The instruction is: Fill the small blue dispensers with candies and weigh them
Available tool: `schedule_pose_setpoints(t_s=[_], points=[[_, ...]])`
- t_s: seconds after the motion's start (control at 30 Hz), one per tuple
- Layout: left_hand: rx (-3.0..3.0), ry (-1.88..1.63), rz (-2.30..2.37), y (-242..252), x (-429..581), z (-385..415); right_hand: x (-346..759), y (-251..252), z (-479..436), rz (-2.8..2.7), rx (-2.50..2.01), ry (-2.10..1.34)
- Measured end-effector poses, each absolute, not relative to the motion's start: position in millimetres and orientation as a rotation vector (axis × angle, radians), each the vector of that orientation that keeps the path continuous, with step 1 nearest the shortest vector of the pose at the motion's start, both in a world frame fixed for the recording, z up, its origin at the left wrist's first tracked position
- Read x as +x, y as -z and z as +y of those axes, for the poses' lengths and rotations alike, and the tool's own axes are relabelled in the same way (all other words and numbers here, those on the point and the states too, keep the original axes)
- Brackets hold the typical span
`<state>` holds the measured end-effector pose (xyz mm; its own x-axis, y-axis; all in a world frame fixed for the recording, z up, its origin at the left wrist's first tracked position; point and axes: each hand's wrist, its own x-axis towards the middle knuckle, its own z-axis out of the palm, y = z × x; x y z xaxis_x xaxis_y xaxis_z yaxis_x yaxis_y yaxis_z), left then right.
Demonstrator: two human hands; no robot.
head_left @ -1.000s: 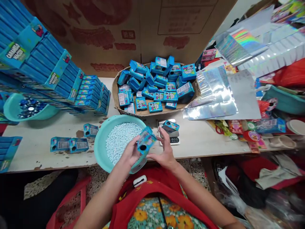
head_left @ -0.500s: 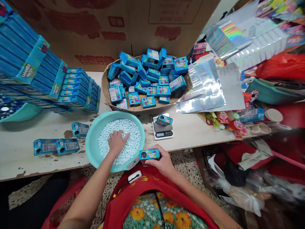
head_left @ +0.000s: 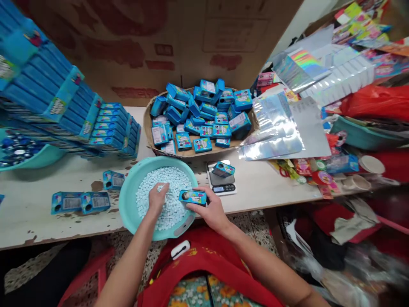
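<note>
A turquoise basin (head_left: 126, 204) holds a mass of small pale candies (head_left: 174, 177). My left hand (head_left: 157, 198) is down among them, its fingers curled together around some of the candies; the fingertips are partly hidden. Over the basin's right side, my right hand (head_left: 212, 209) grips a small blue candy box (head_left: 192, 197) by its right end, with a dark round hole on the box's left part. Just beyond my right hand stands a small digital scale (head_left: 226, 188), and another blue box (head_left: 223, 169) rests tilted on its plate.
An open cardboard tray (head_left: 204, 153) heaped with blue boxes sits behind the basin. Stacks of blue boxes (head_left: 108, 123) rise at the left. Several single boxes (head_left: 96, 202) lie on the table (head_left: 25, 221). Silvery sheets (head_left: 275, 128) and wrappers crowd the right.
My right hand has brought the blue box left and up over the basin. The left hand's spread fingers have curled in among the candies. The view has shifted slightly.
</note>
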<state>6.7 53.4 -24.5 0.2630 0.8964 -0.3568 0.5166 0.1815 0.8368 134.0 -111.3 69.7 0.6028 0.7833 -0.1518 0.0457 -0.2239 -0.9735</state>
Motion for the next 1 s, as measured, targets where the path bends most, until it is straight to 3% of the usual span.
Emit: schedule_pose_setpoints(t_s=[0.13, 0.3, 1.0], points=[[0.927, -0.725, 1.172, -33, 8, 52, 136, -66, -82, -0.936, -1.676, -0.628], [0.685, -1.016, 0.992, -79, 22, 52, 122, -53, -44, -1.193, -1.684, -0.618], [0.721, -1.086, 1.012, -81, 23, 65, 109, -63, -30, -1.252, -1.746, -0.628]])
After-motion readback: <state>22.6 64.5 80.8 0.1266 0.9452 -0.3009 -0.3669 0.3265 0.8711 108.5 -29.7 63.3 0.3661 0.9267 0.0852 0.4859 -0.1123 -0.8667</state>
